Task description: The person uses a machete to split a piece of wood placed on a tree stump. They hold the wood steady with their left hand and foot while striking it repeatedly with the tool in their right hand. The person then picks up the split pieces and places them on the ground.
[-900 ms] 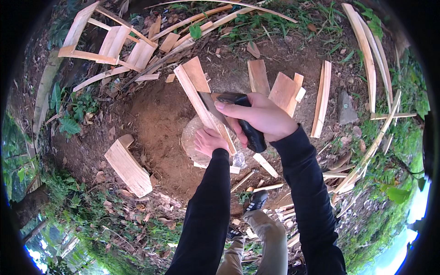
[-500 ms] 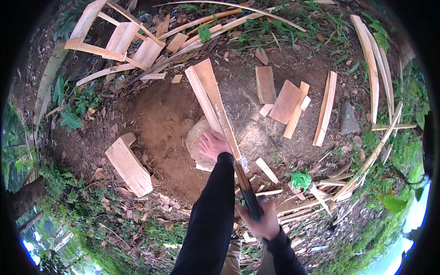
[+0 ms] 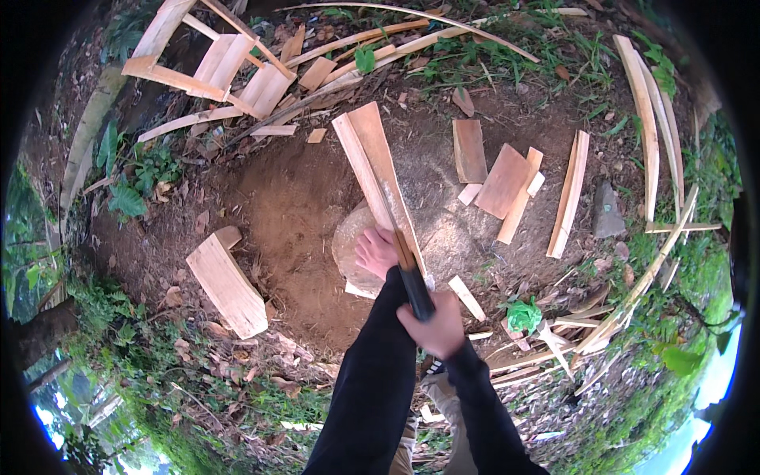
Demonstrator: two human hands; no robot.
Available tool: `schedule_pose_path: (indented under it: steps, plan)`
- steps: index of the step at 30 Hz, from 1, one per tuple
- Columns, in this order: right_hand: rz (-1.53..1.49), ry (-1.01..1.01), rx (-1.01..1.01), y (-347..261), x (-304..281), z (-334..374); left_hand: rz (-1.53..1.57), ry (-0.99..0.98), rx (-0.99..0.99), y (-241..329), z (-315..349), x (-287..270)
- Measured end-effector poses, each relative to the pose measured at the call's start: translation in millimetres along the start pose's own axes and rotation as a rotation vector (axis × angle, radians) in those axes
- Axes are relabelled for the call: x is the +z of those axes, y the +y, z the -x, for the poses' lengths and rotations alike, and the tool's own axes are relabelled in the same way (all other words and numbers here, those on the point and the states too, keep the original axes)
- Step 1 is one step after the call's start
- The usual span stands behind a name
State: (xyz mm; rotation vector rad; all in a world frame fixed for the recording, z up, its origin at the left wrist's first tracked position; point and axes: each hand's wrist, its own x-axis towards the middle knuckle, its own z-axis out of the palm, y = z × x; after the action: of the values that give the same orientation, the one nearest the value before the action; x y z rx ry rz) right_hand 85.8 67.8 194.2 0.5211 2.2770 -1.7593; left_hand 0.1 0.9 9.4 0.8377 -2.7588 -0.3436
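A long wooden board (image 3: 386,170) slants across a round wooden block (image 3: 345,247) on the ground. My left hand (image 3: 377,252) grips the board's near part, its fingers curled over the left edge above the block. My right hand (image 3: 437,326) is closed round the black handle of a saw (image 3: 413,286), just to the right of my left wrist. The saw's thin blade, seen nearly edge on, runs along the board's length, where a narrow dark line shows. Part of the blade is hidden by the board.
Short planks (image 3: 503,180) and a longer strip (image 3: 568,194) lie to the right, with a grey stone (image 3: 608,210) beyond. At the left lies a thick board (image 3: 228,285). A wooden frame (image 3: 178,83) stands far left. Offcuts surround a green plastic bundle (image 3: 522,315).
My right hand has pushed the saw forward along the board, away from me. My left hand keeps its hold on the board. The whole view has shifted slightly.
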Motion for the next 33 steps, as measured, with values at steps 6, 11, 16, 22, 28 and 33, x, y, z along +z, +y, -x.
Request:
schedule_pose_path:
  steps: [6,11,16,22,28,33]
  plan:
    - [0.036,-0.068,0.161,-8.8,-47.6,101.0,0.026,0.053,0.055,-7.1,12.5,12.1]
    - [-0.055,-0.046,0.129,22.9,-13.7,28.1,-0.034,0.062,0.056,-19.6,7.7,13.8]
    - [0.033,-0.142,0.113,3.7,-51.3,124.6,0.045,0.190,0.074,-10.2,6.5,12.7]
    - [0.144,-0.099,0.109,5.2,-14.1,31.4,-0.045,0.120,0.058,-13.5,-7.7,18.7]
    - [-0.048,-0.148,0.164,4.8,-59.4,124.2,0.037,0.205,0.098,-13.7,8.8,17.3]
    - [0.012,0.028,-0.086,0.1,-9.6,-35.1,0.030,0.200,0.094,-13.1,10.7,30.1]
